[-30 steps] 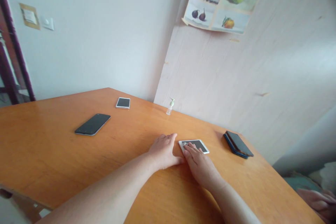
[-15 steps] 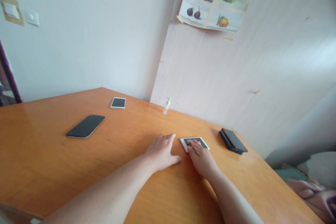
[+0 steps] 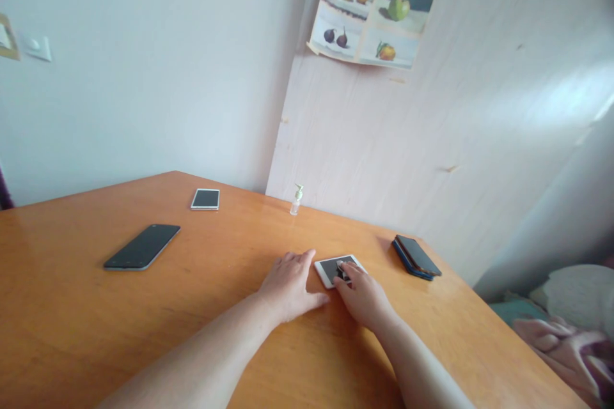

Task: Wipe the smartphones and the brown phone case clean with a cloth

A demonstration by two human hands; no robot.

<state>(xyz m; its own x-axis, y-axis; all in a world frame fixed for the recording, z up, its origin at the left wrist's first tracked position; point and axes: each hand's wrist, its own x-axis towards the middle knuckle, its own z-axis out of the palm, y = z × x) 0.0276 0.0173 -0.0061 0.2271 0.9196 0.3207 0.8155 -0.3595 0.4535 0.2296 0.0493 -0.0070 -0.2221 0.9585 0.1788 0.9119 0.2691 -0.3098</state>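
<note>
A white-framed device (image 3: 329, 268) lies face up on the wooden table (image 3: 249, 223), near the middle of the scene, with its dark screen partly covered by the right hand (image 3: 364, 299). That hand comes in from the near right, its fingers curved down over the right part of the screen. A small grey-and-white thing (image 3: 341, 266) shows at its fingertips; whether it is pinched or only pressed against the glass I cannot tell, and its make is too small to read. The left hand (image 3: 288, 287) is just to the left of the device, spread open with the thumb well away from the fingers, and has hold of nothing.

The step in hand looks like working that small thing over the screen, with the left hand waiting close by. The next move, as I judge it, calls for light, even pressure from the right fingertips and perhaps the left hand steadying the left edge, since a flat device could slide on smooth wood.

Farther off stand a pump bottle (image 3: 296, 202) and, to the far left, a smaller white device (image 3: 206, 199); a black phone (image 3: 144, 248) lies to the left, and a dark stack (image 3: 416, 257) to the right
</note>
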